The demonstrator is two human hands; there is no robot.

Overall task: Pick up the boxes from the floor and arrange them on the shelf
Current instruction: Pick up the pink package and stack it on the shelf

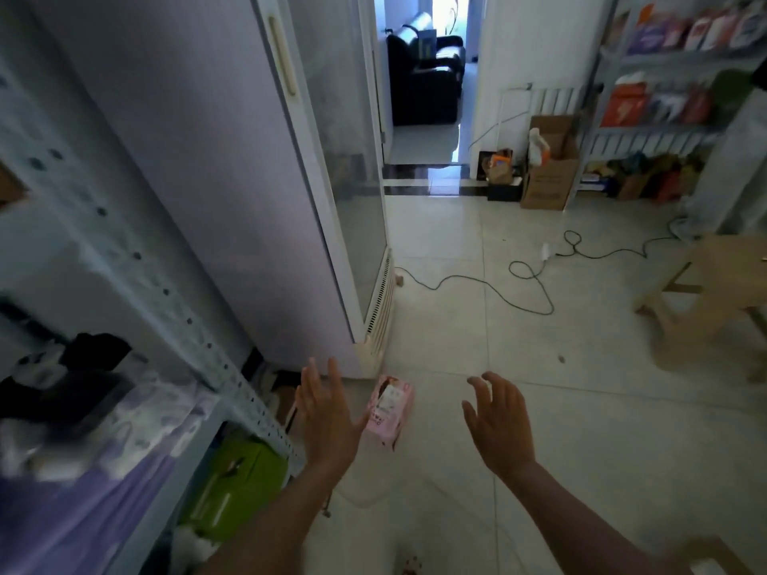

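As the pink box (392,410) was seen on the pale floor tiles (581,408) between the two hands, the reach for it was judged to be the step in hand. The left hand (328,412) was held open, fingers straight and spread, and its edge overlapped the box's left side in the view. Whether skin met cardboard could not be told. The right hand (500,421) was spread too, with fingers loosely bent and nothing held, and it was placed clearly apart from the box on the other side. The box was found just in front of the foot of the tall white cabinet (216,168) and near the grey metal shelf (232,379) at the left.

For a clean pick, the box would best be closed on from both long sides at once, palms flat against its faces, so that the light carton was not tipped or pushed along the smooth tile by one hand arriving first. The right hand had the further way to come, so it should be brought in before any squeeze was applied. A firm but light press was judged enough, since thin card could be dented. Once lifted, the box should be turned toward the shelf, where a green case (236,487) was already stored, and a free place should be chosen before it was lowered. The black cable (527,300) was trailed well away across the floor and was judged no hindrance.
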